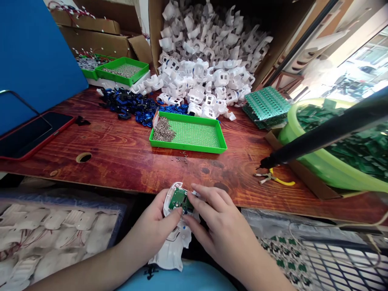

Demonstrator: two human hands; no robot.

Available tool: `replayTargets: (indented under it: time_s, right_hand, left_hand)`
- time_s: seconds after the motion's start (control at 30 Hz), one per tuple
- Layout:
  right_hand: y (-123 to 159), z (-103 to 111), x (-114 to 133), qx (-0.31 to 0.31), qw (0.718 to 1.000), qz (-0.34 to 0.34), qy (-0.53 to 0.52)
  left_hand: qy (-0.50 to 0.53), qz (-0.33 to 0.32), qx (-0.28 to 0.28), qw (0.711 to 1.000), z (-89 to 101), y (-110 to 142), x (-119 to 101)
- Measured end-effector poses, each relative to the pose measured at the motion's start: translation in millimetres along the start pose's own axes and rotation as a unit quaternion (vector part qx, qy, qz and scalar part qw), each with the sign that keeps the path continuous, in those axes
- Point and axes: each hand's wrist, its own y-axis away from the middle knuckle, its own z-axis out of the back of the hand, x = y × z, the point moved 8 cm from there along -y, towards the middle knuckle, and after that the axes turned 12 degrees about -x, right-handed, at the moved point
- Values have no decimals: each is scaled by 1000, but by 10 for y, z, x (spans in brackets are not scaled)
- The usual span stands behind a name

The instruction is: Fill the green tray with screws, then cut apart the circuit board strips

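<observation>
Over the lap, just off the table's front edge, a white plastic housing (171,254) with a green circuit board (178,198) set in its upper part is held between both hands. My left hand (160,218) grips the housing's left side, its thumb lying over the lower edge of the board. From the right, my right hand (214,214) closes on the board and housing, fingertips at the board's right edge. The fingers cover part of the board. On the table beyond lie several loose screws (182,157), in front of a green tray (194,147) with a heap of screws (163,130).
White plastic shells (209,81) spill from a large cardboard box at the back. Blue and black parts (130,105) lie left of the tray. An electric screwdriver (303,141) hangs at right above yellow-handled pliers (273,178). A green basin (306,169) holds circuit boards.
</observation>
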Motion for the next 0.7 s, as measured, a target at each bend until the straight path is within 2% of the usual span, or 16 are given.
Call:
replayTargets:
  time_s: [0.17,0.27,0.4,0.47,0.57,0.6,0.7]
  right_hand:
    - [-18,-47,67,-21,1000,6,-8]
    - [10,60,41,-70,997,12,-42]
    - [165,377,-317,-219,973,-51,-50]
    - [238,408,-548,-254,960,-105,-57]
    - [212,153,-756,-214,939,-194,-186]
    - [169,14,-752,-185,921,-218,-263]
    - [-7,-337,-529,-96,838,-245,-478]
  left_hand:
    - [-31,-40,-21,998,48,-8,-83]
    - [-20,-54,-57,997,167,-40,-167]
    - [-10,-76,-153,985,521,-162,-410]
    - [-12,-70,-173,982,636,-219,-516]
    - [-2,-62,-175,983,622,-220,-574]
    - [-2,-68,-172,983,570,-194,-568]
    - [-26,-108,-150,982,353,-89,-499]
